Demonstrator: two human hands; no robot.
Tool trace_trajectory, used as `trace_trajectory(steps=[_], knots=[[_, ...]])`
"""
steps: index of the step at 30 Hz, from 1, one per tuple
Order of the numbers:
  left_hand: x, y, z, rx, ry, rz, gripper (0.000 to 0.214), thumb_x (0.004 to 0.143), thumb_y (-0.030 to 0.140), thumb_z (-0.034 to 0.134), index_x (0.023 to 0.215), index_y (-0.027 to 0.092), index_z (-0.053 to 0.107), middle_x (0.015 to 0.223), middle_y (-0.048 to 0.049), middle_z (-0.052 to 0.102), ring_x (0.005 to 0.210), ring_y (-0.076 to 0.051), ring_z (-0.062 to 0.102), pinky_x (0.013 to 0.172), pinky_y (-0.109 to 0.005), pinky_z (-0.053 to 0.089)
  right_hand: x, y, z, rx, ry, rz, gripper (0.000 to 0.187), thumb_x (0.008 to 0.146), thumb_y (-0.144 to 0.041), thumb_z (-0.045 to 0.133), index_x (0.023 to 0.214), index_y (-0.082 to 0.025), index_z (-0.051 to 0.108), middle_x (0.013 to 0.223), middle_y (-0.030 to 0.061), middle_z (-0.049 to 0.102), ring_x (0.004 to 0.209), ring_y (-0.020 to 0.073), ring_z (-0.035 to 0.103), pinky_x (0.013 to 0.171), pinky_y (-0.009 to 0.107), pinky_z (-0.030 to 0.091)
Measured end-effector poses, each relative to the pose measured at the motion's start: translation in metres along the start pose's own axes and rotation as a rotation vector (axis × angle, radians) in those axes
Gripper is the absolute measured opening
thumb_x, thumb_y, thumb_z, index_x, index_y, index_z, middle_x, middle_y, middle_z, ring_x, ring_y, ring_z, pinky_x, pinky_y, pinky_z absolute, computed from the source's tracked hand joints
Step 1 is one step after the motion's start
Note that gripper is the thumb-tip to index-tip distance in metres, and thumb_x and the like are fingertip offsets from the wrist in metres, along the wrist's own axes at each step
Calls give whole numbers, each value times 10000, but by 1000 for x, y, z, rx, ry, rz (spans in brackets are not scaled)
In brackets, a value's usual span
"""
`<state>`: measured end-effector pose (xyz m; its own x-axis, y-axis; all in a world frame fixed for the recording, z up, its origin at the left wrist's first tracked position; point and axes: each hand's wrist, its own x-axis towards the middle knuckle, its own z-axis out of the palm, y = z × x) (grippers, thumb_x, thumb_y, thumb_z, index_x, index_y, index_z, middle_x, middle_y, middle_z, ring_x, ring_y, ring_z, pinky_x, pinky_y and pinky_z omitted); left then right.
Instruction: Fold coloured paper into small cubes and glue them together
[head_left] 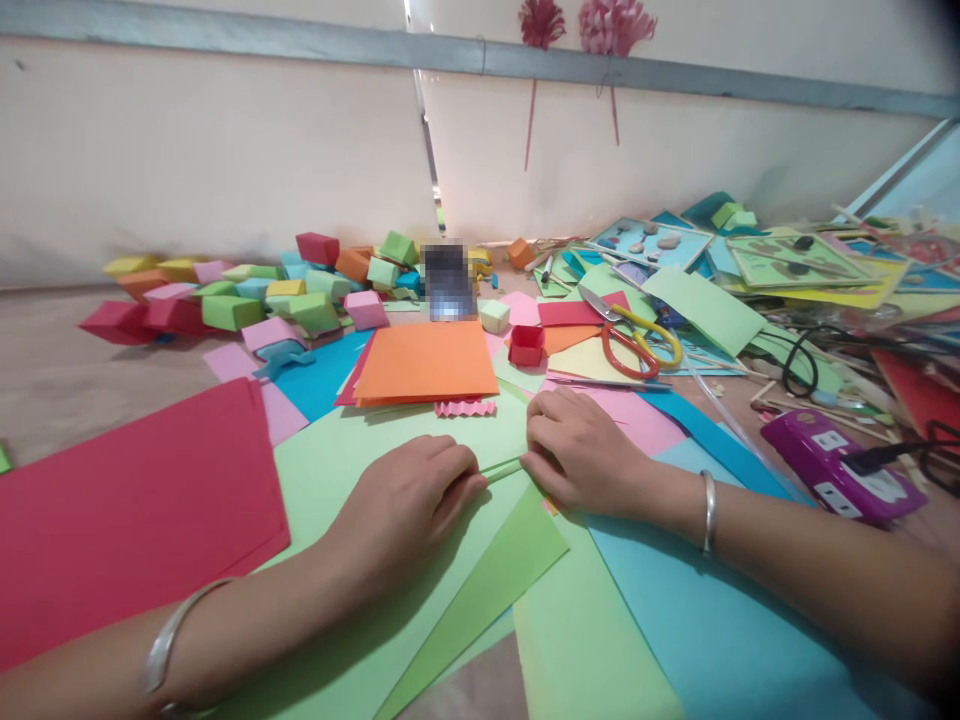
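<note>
Between my two hands runs a narrow green paper strip (pixel 504 469), low over light green sheets. Its left end is pinched in the closed fingers of my left hand (pixel 424 495). My right hand (pixel 574 450) is closed on the other end, its fingertips partly hidden. Just below lies a loose green paper triangle (pixel 499 580). Beyond the hands are a stack of orange paper (pixel 427 360), a pleated pink strip (pixel 465 409) and a small open red paper box (pixel 526 345). Scissors (pixel 637 340) with red and yellow handles lie past my right hand.
Red sheets (pixel 127 520) spread at the left, blue paper (pixel 720 600) at the right. Folded paper blocks (pixel 232 312) pile up at the back left. A purple power strip (pixel 840 465) with a plugged cable sits right. Sticks and picture cards (pixel 652 243) clutter the back right, before a wall.
</note>
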<state>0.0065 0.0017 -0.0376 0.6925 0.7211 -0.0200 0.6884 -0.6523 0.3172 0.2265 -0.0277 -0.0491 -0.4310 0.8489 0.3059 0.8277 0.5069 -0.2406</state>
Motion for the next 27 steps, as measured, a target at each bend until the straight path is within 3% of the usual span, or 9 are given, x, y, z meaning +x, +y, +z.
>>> trace_trajectory(steps=[7,11,15,20,27], knots=[[4,5,2,34,4,-42,269,916,301,351,699,212,482,689,-35,564,672,-205,522,587,-312,338,2,2,0,126,-16,73,198,864,-166,552,671,-164,510,804,46,524,768,166,428,687,304,326],[4,4,4,3,62,-54,199,910,273,395,828,189,555,667,-9,554,607,-178,499,554,-283,330,3,2,-2,214,-45,150,226,825,-123,625,670,-175,469,801,22,505,785,160,438,684,288,322],[4,-1,8,66,86,115,327,942,208,357,915,195,683,676,-19,566,636,-182,532,545,-264,313,3,1,-5,296,-40,240,267,787,-111,702,742,-188,450,816,-2,474,772,151,421,679,273,320],[5,-11,14,145,188,325,377,966,214,434,1145,331,744,623,-1,512,570,-160,496,508,-235,271,2,1,-9,358,-41,254,295,787,-30,678,733,-190,436,840,6,480,812,156,441,712,276,347],[4,-15,15,123,206,361,410,989,176,406,1177,326,739,636,-10,536,572,-159,503,498,-241,319,1,7,-11,331,-33,320,310,733,0,718,676,-173,467,798,-3,460,812,156,455,691,260,337]])
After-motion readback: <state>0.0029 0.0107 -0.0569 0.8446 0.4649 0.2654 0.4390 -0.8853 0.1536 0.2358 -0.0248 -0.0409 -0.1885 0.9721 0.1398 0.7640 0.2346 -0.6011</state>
